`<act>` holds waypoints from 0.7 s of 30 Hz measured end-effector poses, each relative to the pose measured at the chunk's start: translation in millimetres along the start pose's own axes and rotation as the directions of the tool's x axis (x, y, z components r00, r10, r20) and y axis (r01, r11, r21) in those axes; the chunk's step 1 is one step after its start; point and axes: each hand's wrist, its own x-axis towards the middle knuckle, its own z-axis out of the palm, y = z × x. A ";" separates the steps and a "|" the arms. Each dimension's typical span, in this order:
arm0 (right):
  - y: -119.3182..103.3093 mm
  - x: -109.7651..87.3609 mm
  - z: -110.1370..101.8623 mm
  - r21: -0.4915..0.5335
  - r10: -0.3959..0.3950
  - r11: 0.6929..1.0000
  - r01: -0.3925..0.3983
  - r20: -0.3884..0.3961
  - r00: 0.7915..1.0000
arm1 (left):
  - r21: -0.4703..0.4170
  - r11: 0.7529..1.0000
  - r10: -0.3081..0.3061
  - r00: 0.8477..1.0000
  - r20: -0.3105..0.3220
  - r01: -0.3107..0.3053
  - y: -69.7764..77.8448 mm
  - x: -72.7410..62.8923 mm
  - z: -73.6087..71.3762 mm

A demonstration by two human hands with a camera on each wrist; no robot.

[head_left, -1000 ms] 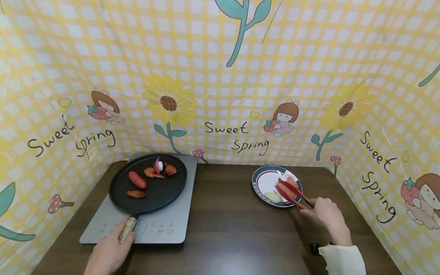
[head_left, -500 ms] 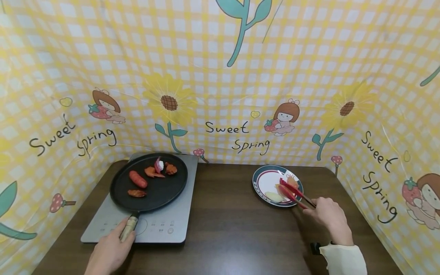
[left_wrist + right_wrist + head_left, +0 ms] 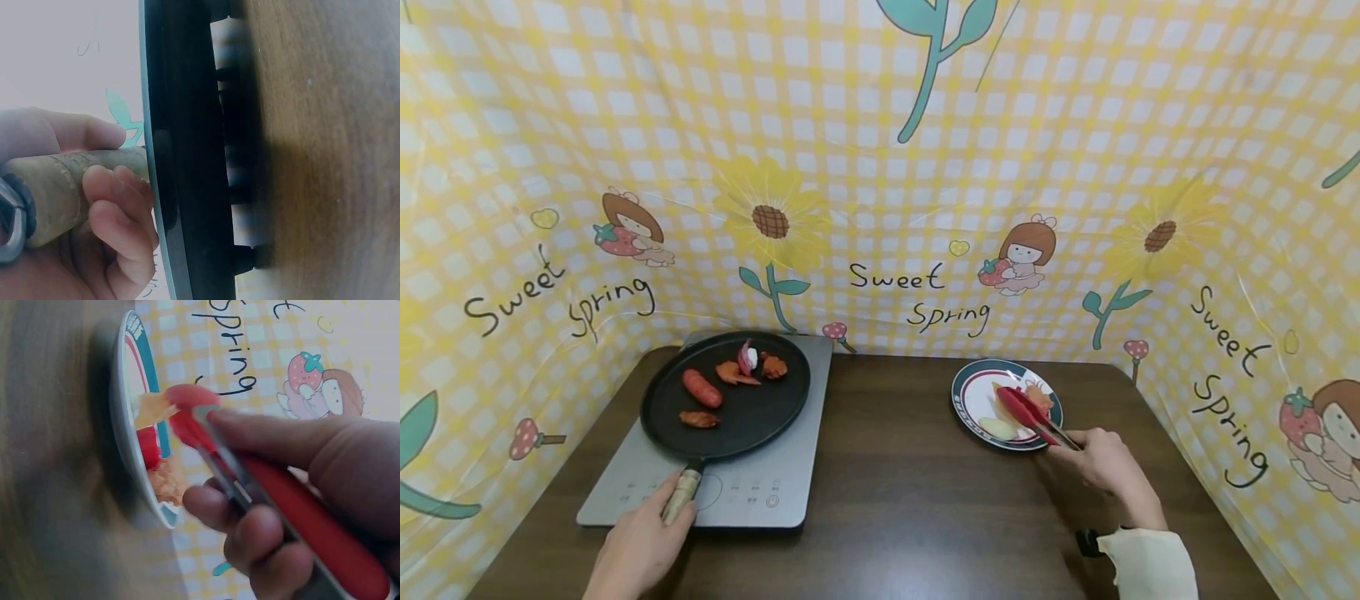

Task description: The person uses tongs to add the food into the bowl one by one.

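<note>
My left hand (image 3: pixel 643 537) grips the tan handle (image 3: pixel 679 500) of a flat black pan (image 3: pixel 737 437). In the left wrist view, the fingers curl round that handle (image 3: pixel 56 190). My right hand (image 3: pixel 1108 467) holds red tongs (image 3: pixel 1028 412) over a white plate with a teal rim (image 3: pixel 973 375). The tongs' arms are pressed together, and a thin yellow-orange food piece (image 3: pixel 153 409) shows at their tips in the right wrist view. On the plate are a pale oval slice (image 3: pixel 997 429), a bright red piece (image 3: pixel 149 447) and an orange clump (image 3: pixel 1038 395).
The pan rests on a silver induction cooktop (image 3: pixel 782 500). A red sausage (image 3: pixel 702 388), browned pieces (image 3: pixel 698 419) and a purple-white onion-like piece (image 3: pixel 748 358) lie in the pan. A yellow checked cloth (image 3: pixel 887 200) encloses the brown table (image 3: pixel 887 467) at the back and sides.
The tongs' arms, spread apart earlier, have come together at the plate, and the yellow-orange piece has shifted slightly left and up. The left hand and pan stay put.
</note>
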 end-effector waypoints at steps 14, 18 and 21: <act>12.5 17.7 22.6 0.449 0.146 0.875 -0.182 0.113 0.983 | -0.012 1.000 -0.027 1.000 0.003 0.027 2.8 -0.1 -0.2; 16.6 21.5 25.9 0.504 0.145 0.842 -0.193 0.134 0.980 | -0.012 1.000 -0.024 1.000 0.006 0.024 2.8 0.0 -0.8; 19.3 22.7 27.7 0.545 0.127 0.816 -0.191 0.154 0.980 | -0.008 1.000 -0.015 1.000 0.010 0.015 2.0 0.0 -0.5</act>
